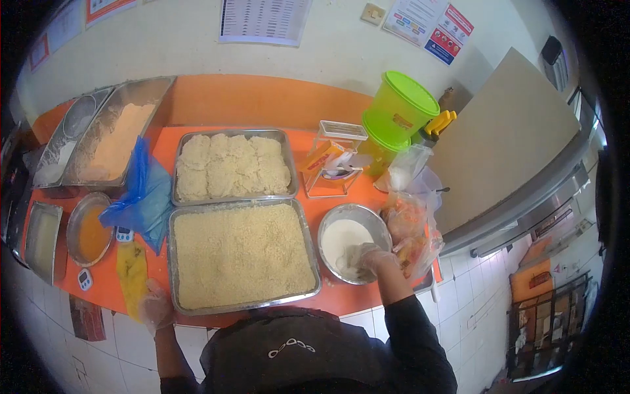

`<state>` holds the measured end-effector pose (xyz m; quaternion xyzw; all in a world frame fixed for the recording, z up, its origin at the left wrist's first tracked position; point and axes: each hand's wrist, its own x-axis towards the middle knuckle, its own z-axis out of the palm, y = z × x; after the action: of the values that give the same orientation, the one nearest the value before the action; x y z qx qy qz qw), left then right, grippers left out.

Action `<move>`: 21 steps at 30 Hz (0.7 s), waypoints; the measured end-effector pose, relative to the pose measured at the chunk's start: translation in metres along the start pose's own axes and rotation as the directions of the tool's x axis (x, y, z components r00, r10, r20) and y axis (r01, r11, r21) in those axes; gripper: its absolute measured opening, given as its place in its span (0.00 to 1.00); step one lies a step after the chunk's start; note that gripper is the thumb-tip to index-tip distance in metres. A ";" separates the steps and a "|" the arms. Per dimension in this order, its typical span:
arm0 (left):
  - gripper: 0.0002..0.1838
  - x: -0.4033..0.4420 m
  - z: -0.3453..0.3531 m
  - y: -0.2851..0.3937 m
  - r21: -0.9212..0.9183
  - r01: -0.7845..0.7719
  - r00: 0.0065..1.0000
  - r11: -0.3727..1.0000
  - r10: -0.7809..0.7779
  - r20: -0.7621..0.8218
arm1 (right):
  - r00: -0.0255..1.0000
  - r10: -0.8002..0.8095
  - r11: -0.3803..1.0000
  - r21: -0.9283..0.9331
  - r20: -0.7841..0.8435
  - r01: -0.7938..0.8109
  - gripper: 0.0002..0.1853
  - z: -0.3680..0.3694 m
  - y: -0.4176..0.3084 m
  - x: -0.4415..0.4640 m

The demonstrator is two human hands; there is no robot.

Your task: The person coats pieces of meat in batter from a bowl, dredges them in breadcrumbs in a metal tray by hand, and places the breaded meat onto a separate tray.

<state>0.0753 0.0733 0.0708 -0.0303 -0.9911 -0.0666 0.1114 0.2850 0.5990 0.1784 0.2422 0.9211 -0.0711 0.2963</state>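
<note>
My right hand (371, 259), in a clear glove, reaches into a steel bowl (323, 249) of white, milky batter (344, 236). Its fingers are bent together at the right side of the liquid; whatever they hold is coated white and hard to make out. At the table's front edge, my left hand (157, 307), also gloved, rests with loose fingers beside a yellow cloth (133, 272) and the lower left corner of a large metal tray (246, 306). Pale crumbs (243, 256) fill that tray. Behind it, another tray (293, 177) carries several flat, crumb-coated pieces (233, 164).
Left stand deep pans (167, 98) with orange and white powder, a bowl of orange liquid (92, 230), a blue bag (141, 197) and small timers (85, 279). Right are a wire rack (341, 131), green tubs (400, 105), knives (441, 123) and plastic bags (407, 220).
</note>
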 end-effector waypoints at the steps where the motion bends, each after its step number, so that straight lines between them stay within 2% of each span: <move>1: 0.25 -0.002 -0.010 0.004 0.075 -0.158 0.984 0.985 0.163 -0.068 | 0.999 0.021 1.000 -0.006 0.038 -0.021 0.28 -0.003 -0.003 0.001; 4: 0.32 0.000 -0.022 0.015 -0.209 0.153 0.987 0.966 -0.138 0.088 | 0.984 0.054 0.991 -0.134 0.172 -0.031 0.29 -0.020 -0.015 -0.003; 7: 0.29 0.002 -0.034 0.021 -0.130 0.186 0.975 0.974 -0.167 0.147 | 0.995 -0.093 0.992 -0.089 -0.026 0.090 0.25 -0.009 -0.004 -0.009; 8: 0.27 0.001 -0.021 0.013 -0.116 0.127 0.987 0.985 -0.114 0.111 | 0.990 -0.120 0.991 -0.065 -0.070 0.116 0.24 -0.005 0.001 -0.011; 9: 0.26 0.000 0.004 -0.002 -0.100 0.068 0.995 0.993 -0.061 0.075 | 0.986 -0.128 0.992 -0.021 -0.106 0.127 0.24 -0.003 0.008 -0.011; 11: 0.23 0.001 0.021 -0.015 -0.074 0.031 0.994 0.997 -0.023 0.104 | 0.980 -0.113 0.986 0.105 -0.164 0.131 0.23 0.000 0.021 -0.016; 12: 0.22 0.002 0.023 -0.017 -0.064 0.052 0.985 0.997 -0.041 0.165 | 0.977 -0.093 0.975 0.183 -0.192 0.129 0.22 -0.002 0.027 -0.019; 15: 0.18 0.000 0.026 -0.022 -0.037 0.046 0.978 0.998 -0.038 0.203 | 0.965 -0.017 0.906 0.404 -0.261 0.125 0.21 -0.007 0.041 -0.031; 17: 0.22 -0.002 0.025 -0.018 -0.069 0.104 0.982 0.992 -0.091 0.166 | 0.956 0.037 0.835 0.535 -0.290 0.130 0.20 -0.012 0.044 -0.038; 18: 0.31 0.000 0.010 -0.004 -0.110 0.176 0.977 0.978 -0.160 0.142 | 0.952 0.062 0.794 0.592 -0.300 0.135 0.19 -0.015 0.045 -0.041; 20: 0.39 0.001 0.001 0.002 -0.117 0.233 0.967 0.965 -0.217 0.136 | 0.946 0.098 0.715 0.683 -0.310 0.149 0.18 -0.020 0.042 -0.046; 21: 0.37 0.002 0.001 0.001 -0.083 0.214 0.968 0.973 -0.200 0.151 | 0.943 0.111 0.679 0.717 -0.313 0.158 0.18 -0.024 0.042 -0.048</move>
<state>0.0734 0.0746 0.0704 0.0632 -0.9897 -0.1243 0.0315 0.3266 0.6228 0.2263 0.3369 0.8540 -0.3962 0.0143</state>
